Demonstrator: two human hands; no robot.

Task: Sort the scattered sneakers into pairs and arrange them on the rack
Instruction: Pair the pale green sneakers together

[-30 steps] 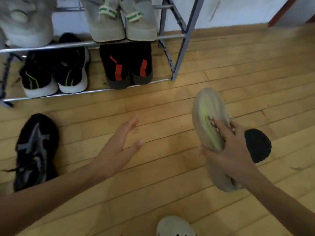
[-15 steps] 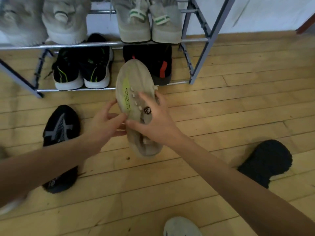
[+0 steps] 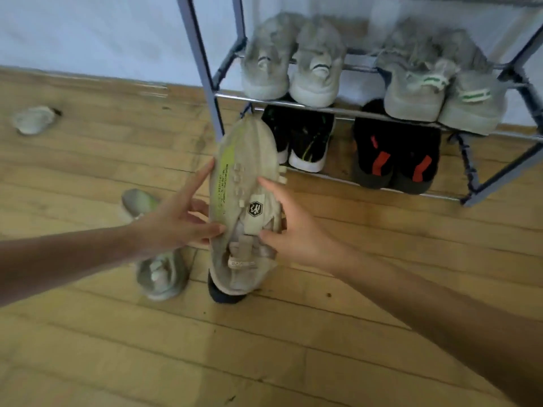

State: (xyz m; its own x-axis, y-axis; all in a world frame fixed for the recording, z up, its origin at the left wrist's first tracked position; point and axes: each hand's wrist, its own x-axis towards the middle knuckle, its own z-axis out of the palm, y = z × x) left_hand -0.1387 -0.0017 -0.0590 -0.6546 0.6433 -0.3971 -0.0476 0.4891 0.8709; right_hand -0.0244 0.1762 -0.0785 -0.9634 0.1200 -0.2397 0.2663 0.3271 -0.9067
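I hold a beige sneaker with a neon-green stripe [image 3: 244, 183] above the floor, toe pointing at the rack. My left hand [image 3: 176, 221] grips its left side, thumb across the top. My right hand [image 3: 296, 230] grips its right side at the tongue. A similar pale sneaker with green [image 3: 158, 271] lies on the floor under my left wrist, partly hidden. The metal rack [image 3: 205, 74] stands just beyond; its upper shelf holds two grey-white pairs [image 3: 293, 69], and its lower shelf holds a black pair with green marks [image 3: 305, 139] and a black pair with red tabs [image 3: 396, 157].
Another pale shoe [image 3: 33, 118] lies far left on the wooden floor [image 3: 264, 362] near the wall. A dark shape [image 3: 226, 296] shows under the held sneaker's heel. The floor in front of me is bare boards.
The beige sneaker went from my right hand alone to both hands and moved left in front of the rack. The view swung left, showing the pale sneaker on the floor.
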